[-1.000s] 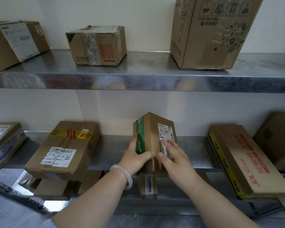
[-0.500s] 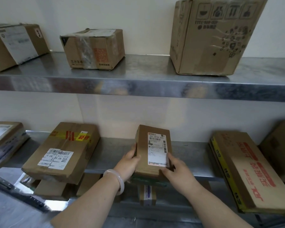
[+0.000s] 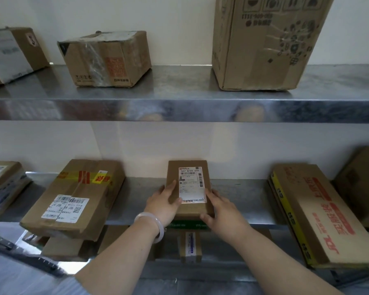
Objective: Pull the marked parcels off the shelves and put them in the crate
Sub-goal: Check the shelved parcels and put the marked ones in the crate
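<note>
The labelled parcel (image 3: pixel 189 188) has tipped flat onto the lower shelf (image 3: pixel 136 194); left hand (image 3: pixel 162 206) and right hand (image 3: pixel 222 211) grip its sides, probably returning it unpicked.

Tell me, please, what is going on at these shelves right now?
A person is working at metal shelves stocked with cardboard parcels. Both hands hold one small labelled parcel flat, label up, at the front of the middle shelf. The left hand grips its left edge and the right hand its near right corner. Other parcels sit on either side and on the upper shelf. No crate is in view.
</note>
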